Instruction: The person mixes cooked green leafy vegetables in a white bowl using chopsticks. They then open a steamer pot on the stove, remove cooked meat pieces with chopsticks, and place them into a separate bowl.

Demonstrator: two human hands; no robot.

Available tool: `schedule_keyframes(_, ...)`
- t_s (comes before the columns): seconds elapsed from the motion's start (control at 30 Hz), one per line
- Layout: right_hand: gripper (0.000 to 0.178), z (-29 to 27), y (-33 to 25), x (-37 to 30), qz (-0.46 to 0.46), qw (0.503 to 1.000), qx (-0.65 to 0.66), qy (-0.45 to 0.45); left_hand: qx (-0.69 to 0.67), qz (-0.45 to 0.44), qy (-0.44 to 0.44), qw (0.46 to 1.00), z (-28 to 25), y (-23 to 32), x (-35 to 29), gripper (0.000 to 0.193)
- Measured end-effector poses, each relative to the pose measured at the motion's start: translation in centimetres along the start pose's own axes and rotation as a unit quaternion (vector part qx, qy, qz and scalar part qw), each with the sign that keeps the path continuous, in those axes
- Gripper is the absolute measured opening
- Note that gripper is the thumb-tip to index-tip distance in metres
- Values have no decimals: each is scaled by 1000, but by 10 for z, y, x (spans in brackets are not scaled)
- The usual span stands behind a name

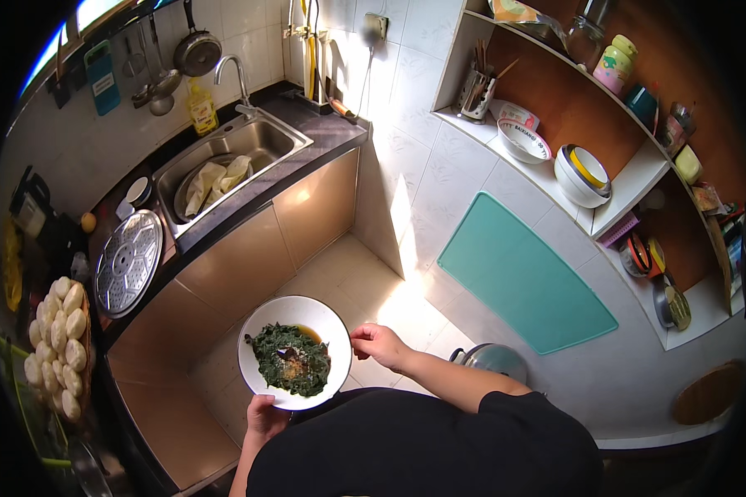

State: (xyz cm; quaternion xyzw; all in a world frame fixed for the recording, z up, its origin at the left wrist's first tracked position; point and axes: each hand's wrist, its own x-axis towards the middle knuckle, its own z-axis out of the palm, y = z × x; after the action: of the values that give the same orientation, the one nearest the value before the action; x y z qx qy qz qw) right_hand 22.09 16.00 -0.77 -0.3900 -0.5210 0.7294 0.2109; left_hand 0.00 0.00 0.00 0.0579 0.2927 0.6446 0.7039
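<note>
A white bowl [253, 374] is held in front of my body, above the floor. Dark green chopped leaves [278, 348] fill much of it, with pale grains, a reddish-brown dab on top and brown liquid along one side. My left hand [265, 418] grips the near rim, its thumb over the edge and its other fingers hidden underneath. At the right rim, my right hand [377, 344] is closed, with thumb and fingertips against the bowl's edge.
On the left counter are a tray of pale dough pieces [58, 340] and a perforated steamer plate [129, 263]. Beyond lies a steel sink [265, 149] with a cloth in it. Shelves with bowls [584, 178] and a green board [522, 273] line the right wall. A metal pot [497, 360] stands near my right forearm.
</note>
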Motion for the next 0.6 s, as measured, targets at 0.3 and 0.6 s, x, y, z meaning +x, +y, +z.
schedule_keyframes(0.3,14,-80,-107,74,-93,971,64,212,74,-168,-109,977,67,78,186,66)
schedule_keyframes(0.6,24,-168,-68,117,8,962,86,257,14,-222,-78,972,104,55,306,56)
